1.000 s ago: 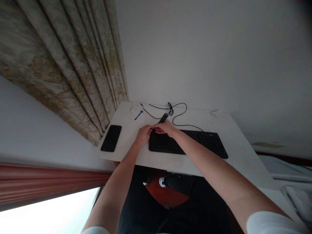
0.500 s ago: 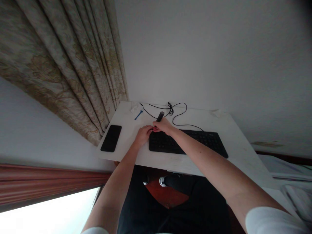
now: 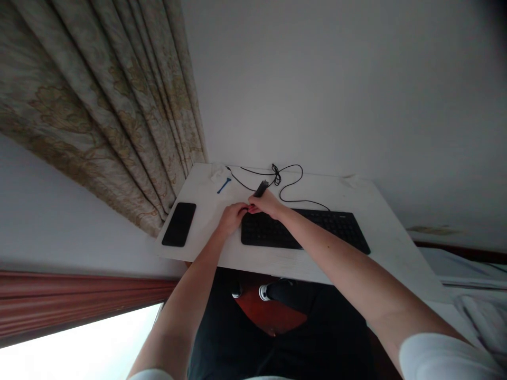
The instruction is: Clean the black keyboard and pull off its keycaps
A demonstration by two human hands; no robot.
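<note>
My right hand (image 3: 267,203) is closed round a thin dark tool (image 3: 260,188) whose end sticks up past the fingers, at the top left corner of a black keyboard (image 3: 304,229). Just left of it my left hand (image 3: 232,217) has its fingers curled in, with the fingertips meeting my right hand at that corner. What the left fingers pinch is too small to make out. The keyboard lies flat on a white table (image 3: 388,237), and its thin black cable (image 3: 291,182) coils behind it.
A black phone (image 3: 179,224) lies face up at the table's left edge. A small blue tool (image 3: 224,186) and a white object (image 3: 219,173) sit at the far left corner. A patterned curtain (image 3: 119,105) hangs left, a plain wall behind. My legs and a chair are below the table.
The dark tool in my right hand has swung from lying low and pointing right to standing more upright. Both hands stay at the keyboard's corner. The view has shifted slightly.
</note>
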